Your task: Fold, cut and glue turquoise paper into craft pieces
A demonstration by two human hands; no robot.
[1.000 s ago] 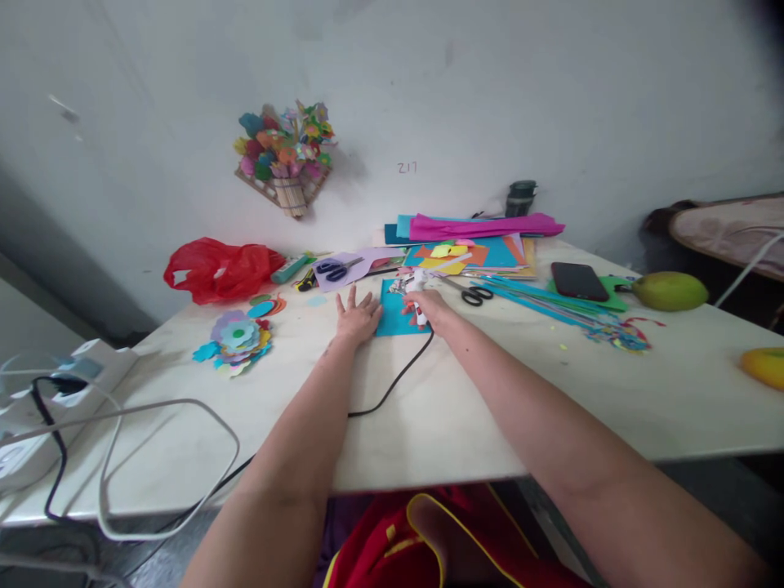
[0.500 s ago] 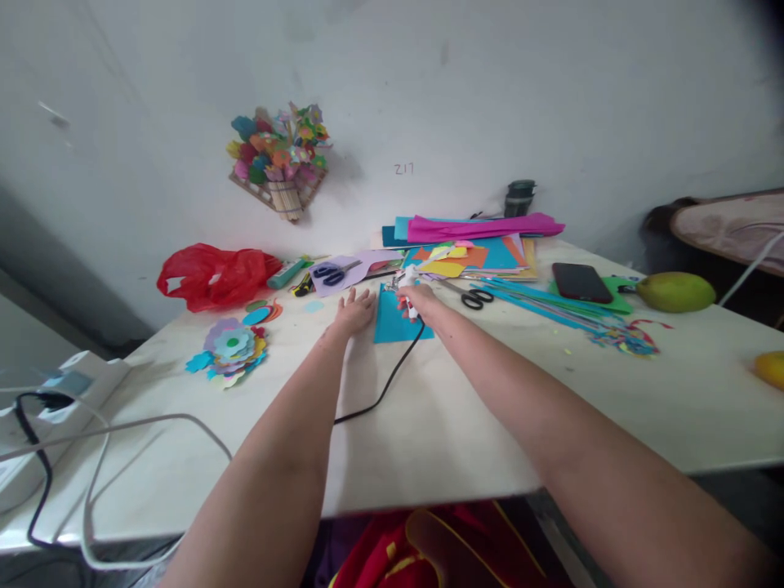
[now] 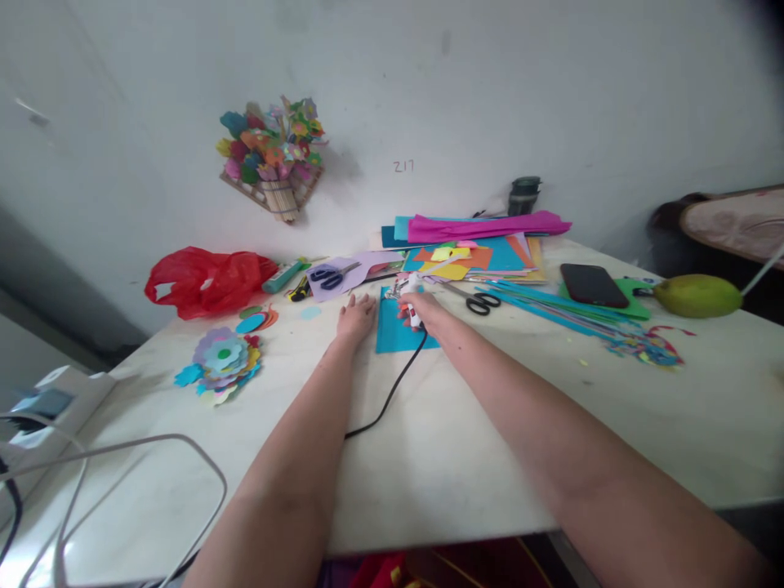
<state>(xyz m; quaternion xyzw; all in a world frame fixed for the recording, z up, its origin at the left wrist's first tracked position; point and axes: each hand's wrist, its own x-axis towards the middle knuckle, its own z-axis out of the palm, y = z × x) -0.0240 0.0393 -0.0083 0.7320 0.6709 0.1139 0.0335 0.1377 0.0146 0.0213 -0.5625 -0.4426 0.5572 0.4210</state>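
Observation:
My right hand (image 3: 417, 307) is wrapped round a white glue gun (image 3: 413, 287) with a black cord (image 3: 392, 392) running from its handle. The gun is over a square of blue paper (image 3: 404, 339) that lies flat on the table. Just left of the paper, my left hand (image 3: 356, 317) rests on the tabletop with its fingers outstretched, holding nothing. Close to the right wrist lie black-handled scissors (image 3: 483, 303). Left of the hands is a stack of paper flower shapes (image 3: 224, 359), with cut paper circles (image 3: 251, 322) behind it.
Dark blue scissors (image 3: 331, 278) rest on lilac paper, near a red plastic bag (image 3: 208, 278). Coloured sheets (image 3: 514, 253) are piled at the back. A phone (image 3: 593, 285), paper strips (image 3: 551, 314) and a green fruit (image 3: 698, 296) lie right. White cables (image 3: 214, 465) loop at front left.
The camera view has shifted slightly, so the table appears lower and nearer. My right hand still holds the glue gun over the blue paper, and my left hand stays beside it.

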